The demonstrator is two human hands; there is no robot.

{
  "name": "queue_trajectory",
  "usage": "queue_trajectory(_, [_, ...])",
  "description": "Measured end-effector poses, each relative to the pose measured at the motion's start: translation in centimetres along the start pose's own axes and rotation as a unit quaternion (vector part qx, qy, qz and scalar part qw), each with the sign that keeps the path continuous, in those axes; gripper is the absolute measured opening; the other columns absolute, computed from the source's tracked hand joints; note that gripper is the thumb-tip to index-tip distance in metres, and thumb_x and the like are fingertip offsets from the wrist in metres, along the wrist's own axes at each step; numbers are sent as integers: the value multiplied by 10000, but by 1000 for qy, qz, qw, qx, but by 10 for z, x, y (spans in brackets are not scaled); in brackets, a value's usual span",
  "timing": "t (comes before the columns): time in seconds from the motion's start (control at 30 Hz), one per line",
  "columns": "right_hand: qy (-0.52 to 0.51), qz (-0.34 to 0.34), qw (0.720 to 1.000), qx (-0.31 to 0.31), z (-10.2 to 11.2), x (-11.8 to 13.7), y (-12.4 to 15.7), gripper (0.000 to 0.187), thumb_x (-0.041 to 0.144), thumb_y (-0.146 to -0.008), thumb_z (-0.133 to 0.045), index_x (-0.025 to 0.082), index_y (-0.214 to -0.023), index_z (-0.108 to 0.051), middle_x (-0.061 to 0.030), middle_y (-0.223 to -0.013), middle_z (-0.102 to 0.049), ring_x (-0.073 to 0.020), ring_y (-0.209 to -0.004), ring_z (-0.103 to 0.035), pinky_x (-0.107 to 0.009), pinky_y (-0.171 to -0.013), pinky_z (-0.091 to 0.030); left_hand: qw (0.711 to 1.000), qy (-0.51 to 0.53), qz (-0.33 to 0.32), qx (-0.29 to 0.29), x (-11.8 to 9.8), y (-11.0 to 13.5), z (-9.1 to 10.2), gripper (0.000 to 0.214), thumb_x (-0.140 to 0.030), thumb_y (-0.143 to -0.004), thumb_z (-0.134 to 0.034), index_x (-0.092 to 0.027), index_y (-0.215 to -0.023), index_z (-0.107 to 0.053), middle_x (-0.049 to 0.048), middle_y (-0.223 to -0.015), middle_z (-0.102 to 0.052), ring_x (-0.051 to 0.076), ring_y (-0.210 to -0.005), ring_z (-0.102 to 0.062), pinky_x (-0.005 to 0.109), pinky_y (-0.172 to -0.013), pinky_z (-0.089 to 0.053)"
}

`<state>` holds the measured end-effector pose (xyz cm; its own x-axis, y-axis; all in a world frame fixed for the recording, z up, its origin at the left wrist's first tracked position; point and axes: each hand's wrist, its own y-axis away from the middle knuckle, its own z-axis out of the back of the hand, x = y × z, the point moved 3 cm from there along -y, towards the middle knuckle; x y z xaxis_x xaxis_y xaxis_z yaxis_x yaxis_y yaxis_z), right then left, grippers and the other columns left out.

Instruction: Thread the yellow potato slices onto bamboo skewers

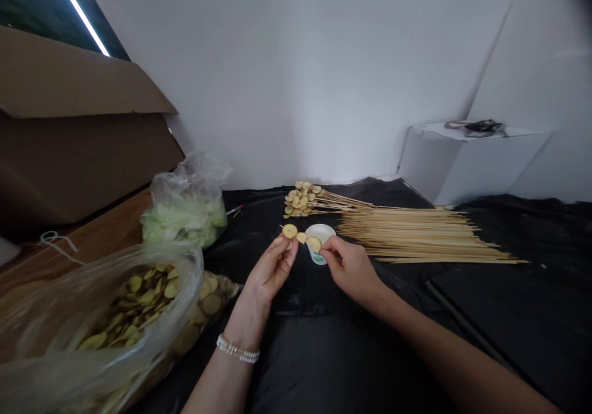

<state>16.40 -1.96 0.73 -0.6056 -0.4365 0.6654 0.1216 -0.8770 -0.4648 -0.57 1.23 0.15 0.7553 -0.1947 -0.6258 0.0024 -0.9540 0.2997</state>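
Observation:
My left hand [272, 267] is pinched on a round yellow slice [290, 231] held up over the black table cover. My right hand [348, 264] is pinched on another slice [314, 244], with a small piece [301, 237] between the two; they seem threaded on a thin skewer that I can barely see. Just behind the slices stands a small white cup [320, 234]. A beaded bracelet [238, 350] circles my left wrist.
A pile of bare bamboo skewers [416, 235] lies to the right, with loaded skewers of slices [301, 199] behind the cup. An open plastic bag of slices [139, 303] sits at the left, a bag of greens [185, 216] behind it, and a cardboard box [74, 124].

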Motion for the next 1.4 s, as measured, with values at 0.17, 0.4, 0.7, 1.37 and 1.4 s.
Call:
queue_trajectory(0.17, [-1, 6, 1000, -4, 0, -1, 1, 110, 233, -858, -493, 205, -780, -566, 21, -656, -588, -117, -594, -527, -222, -590, -332, 999, -17, 46, 13, 3, 2, 1, 144, -28, -861, -492, -87, -847, -623, 69, -763, -664, 81, -603, -640, 116, -506, -526])
queue_trajectory(0.4, [-15, 2, 1000, -13, 1, 1, 0, 106, 226, -846, -504, 199, -776, -578, 18, -649, -592, -118, -592, -533, -224, -596, -346, 992, 64, 113, -7, 3, 1, 3, 224, -213, -923, -435, -63, -975, -593, 121, -803, -672, 148, -675, -667, 225, -569, -570])
queue_trajectory(0.7, [-68, -10, 997, -46, 4, 7, 0, 57, 220, -791, -586, 196, -739, -592, 52, -571, -539, -86, -507, -462, -204, -526, -324, 979, 83, 136, 127, 6, 14, -12, 407, -286, -934, -389, -41, -1240, -498, 195, -1112, -651, 267, -1063, -614, 394, -874, -524])
queue_trajectory(1.37, [16, 4, 999, -31, -1, 17, 8, 82, 270, -816, -591, 211, -827, -648, 11, -716, -643, -124, -643, -553, -229, -609, -358, 957, 7, 179, 227, 20, 38, -29, 460, -371, -930, -351, -88, -1257, -508, 176, -1209, -607, 271, -1108, -569, 397, -922, -429])
queue_trajectory(1.4, [21, 9, 999, -31, 0, 18, 9, 79, 266, -817, -588, 211, -816, -646, 13, -705, -642, -122, -632, -550, -229, -605, -353, 956, 5, 180, 232, 20, 39, -29, 460, -381, -930, -351, -89, -1245, -517, 174, -1190, -617, 270, -1100, -573, 396, -915, -433])
